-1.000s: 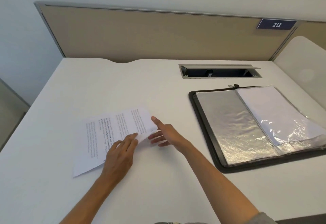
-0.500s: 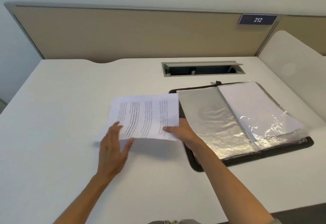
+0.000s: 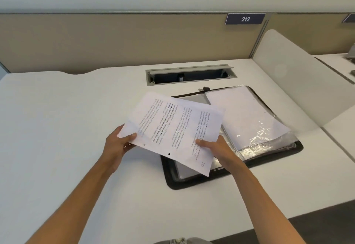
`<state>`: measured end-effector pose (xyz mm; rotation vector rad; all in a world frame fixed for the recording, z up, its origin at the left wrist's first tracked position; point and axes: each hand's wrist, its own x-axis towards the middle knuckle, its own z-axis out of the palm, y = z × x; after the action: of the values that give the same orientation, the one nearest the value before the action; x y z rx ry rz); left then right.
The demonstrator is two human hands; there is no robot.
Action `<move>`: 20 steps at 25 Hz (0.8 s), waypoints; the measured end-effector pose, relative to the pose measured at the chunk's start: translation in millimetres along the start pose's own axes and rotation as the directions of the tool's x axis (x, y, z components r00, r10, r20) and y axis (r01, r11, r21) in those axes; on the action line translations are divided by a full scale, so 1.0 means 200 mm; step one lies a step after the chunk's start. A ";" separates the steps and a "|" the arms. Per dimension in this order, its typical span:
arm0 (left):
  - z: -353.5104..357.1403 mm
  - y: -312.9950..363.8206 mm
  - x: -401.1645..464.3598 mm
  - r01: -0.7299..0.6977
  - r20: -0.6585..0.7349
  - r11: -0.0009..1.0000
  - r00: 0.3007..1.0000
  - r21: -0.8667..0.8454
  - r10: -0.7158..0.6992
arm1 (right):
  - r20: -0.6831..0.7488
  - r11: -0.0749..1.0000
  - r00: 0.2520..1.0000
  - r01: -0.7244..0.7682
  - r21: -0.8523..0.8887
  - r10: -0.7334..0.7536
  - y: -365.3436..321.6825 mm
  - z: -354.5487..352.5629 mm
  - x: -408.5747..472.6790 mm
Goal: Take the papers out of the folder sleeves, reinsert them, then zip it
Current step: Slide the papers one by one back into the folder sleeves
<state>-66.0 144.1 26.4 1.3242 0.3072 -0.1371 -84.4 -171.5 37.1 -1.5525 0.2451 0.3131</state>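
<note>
Papers [image 3: 172, 126] are now lifted over the folder [image 3: 295, 147], pinched at both ends by left hand [image 3: 117, 144] and right hand [image 3: 217, 147]; reinsertion and zipping remain.

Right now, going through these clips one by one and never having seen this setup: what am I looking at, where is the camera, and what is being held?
There is no machine here: a person works with bare hands. The single camera sits on the person's head, looking forward and down. The left hand and right hand each grip an edge of the printed papers, lifted above the white desk. Beneath and to the right lies an open black zip folder with clear plastic sleeves, the right side holding white sheets. Behind it is a cable slot and a partition sign reading 212.
</note>
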 end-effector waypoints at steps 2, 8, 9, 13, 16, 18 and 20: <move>0.15 -0.01 -0.01 0.070 0.050 0.980 0.997 -0.185 -0.062 | -0.068 0.999 0.998 0.011 0.032 -0.009 0.03 -0.11 -0.02; 0.53 -0.20 -0.10 -0.141 0.348 0.948 0.937 0.284 0.034 | -0.308 0.984 0.950 0.017 0.179 0.040 0.11 -0.35 -0.09; 0.58 -0.25 -0.11 -0.256 0.370 0.843 0.926 0.473 0.073 | -0.336 0.981 0.941 0.030 0.191 0.036 0.12 -0.38 -0.10; 0.66 -0.40 -0.12 -0.616 0.604 0.062 0.784 0.785 0.148 | -0.408 0.970 0.912 0.052 0.235 0.050 0.16 -0.46 -0.15; 0.67 -0.43 -0.11 -0.658 0.654 -0.047 0.734 0.752 0.184 | -0.449 0.970 0.891 0.047 0.239 0.068 0.18 -0.49 -0.20; 0.67 -0.40 -0.09 -0.716 0.705 -0.053 0.669 0.696 0.235 | -0.483 0.967 0.873 0.059 0.248 0.070 0.20 -0.51 -0.25; 0.70 -0.33 -0.10 -0.729 0.708 0.009 0.668 0.685 0.227 | -0.520 0.960 0.852 0.086 0.265 0.067 0.19 -0.52 -0.31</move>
<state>-82.4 -7.9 -0.3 2.5800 -0.8824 0.0473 -152.3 -277.7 21.6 -1.3274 0.6830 -0.1646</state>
